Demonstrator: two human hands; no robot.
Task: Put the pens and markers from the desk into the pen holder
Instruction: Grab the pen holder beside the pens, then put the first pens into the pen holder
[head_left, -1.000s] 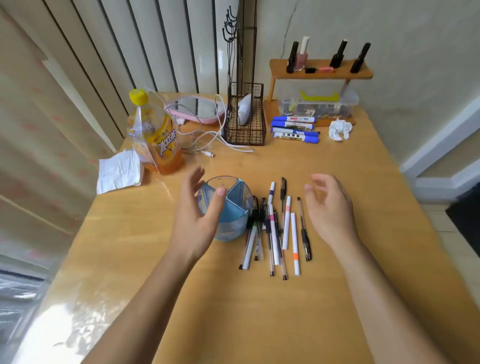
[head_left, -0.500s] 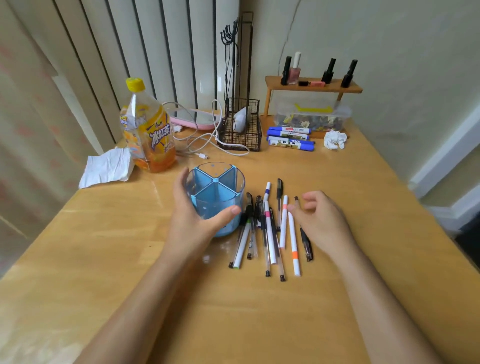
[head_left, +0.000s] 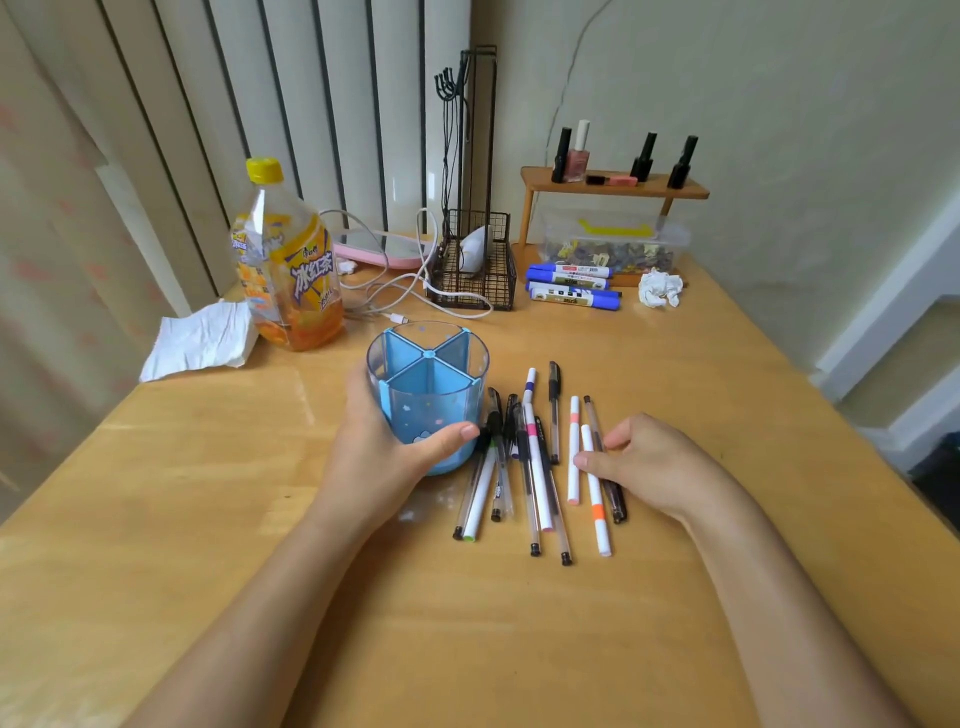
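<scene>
A clear blue pen holder (head_left: 428, 387) with several inner compartments stands upright on the wooden desk (head_left: 519, 623), all compartments showing empty. My left hand (head_left: 382, 457) wraps around its lower left side, thumb across the front. Several pens and markers (head_left: 530, 462) lie in a loose row just right of the holder. My right hand (head_left: 649, 467) rests on the rightmost ones, fingertips touching a white marker with an orange band (head_left: 595, 491) and a dark pen (head_left: 608, 467). Three blue markers (head_left: 571, 285) lie at the back of the desk.
An orange drink bottle (head_left: 285, 265) and a crumpled tissue (head_left: 200, 340) sit left of the holder. Behind are a wire basket (head_left: 475, 270), white cables (head_left: 395, 296), a small wooden shelf (head_left: 613, 189) with bottles, a clear box (head_left: 613, 247) and a paper ball (head_left: 660, 288).
My left hand has closed around the holder. My right hand has lowered onto the rightmost pens. The view has tilted so the desk appears closer.
</scene>
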